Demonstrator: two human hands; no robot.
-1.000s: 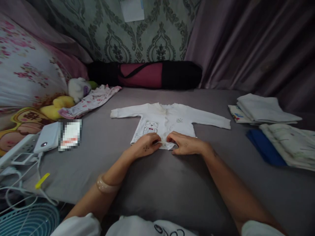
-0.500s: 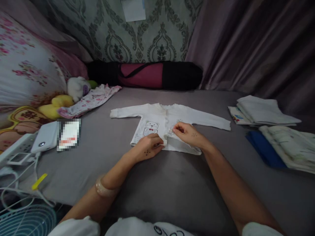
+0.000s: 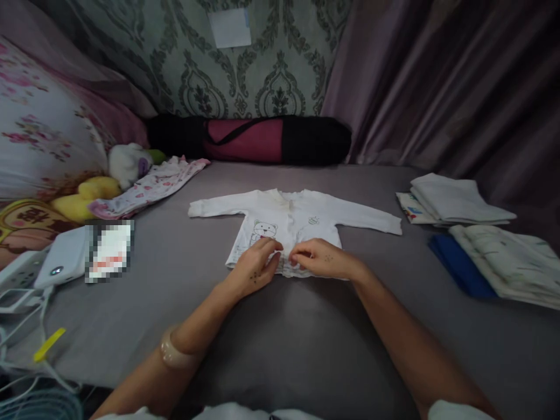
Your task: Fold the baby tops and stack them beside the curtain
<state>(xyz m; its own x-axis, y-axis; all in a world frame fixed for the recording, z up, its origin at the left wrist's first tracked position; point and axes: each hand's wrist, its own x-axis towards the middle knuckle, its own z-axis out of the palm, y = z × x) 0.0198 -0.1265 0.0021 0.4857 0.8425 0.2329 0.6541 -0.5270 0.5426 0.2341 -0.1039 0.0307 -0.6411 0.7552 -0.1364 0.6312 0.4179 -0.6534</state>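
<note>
A white long-sleeved baby shirt (image 3: 271,204) lies spread flat, its sleeves stretched out to both sides. A bear is printed on its left front and a small bee on its right. At the lower end of the front opening, my left hand (image 3: 256,268) rests on the hem with its fingers bent and a gap between thumb and forefinger. Close beside it, my right hand (image 3: 326,258) has its fingers curled together at the edge of the front flap. The bit of cloth at its fingertips is mostly hidden.
Folded cloths (image 3: 459,198) and a blue folded cloth (image 3: 459,265) lie at the right. A black and maroon bag (image 3: 245,139) lies along the wall. Plush toys (image 3: 126,163), printed baby clothing (image 3: 153,186), a white power bank (image 3: 65,256) and cables are at the left.
The shirt's right front flap, lifted and folded back before, now lies down against the left front. My right hand has come down and left, closer to my left hand. The view has shifted slightly.
</note>
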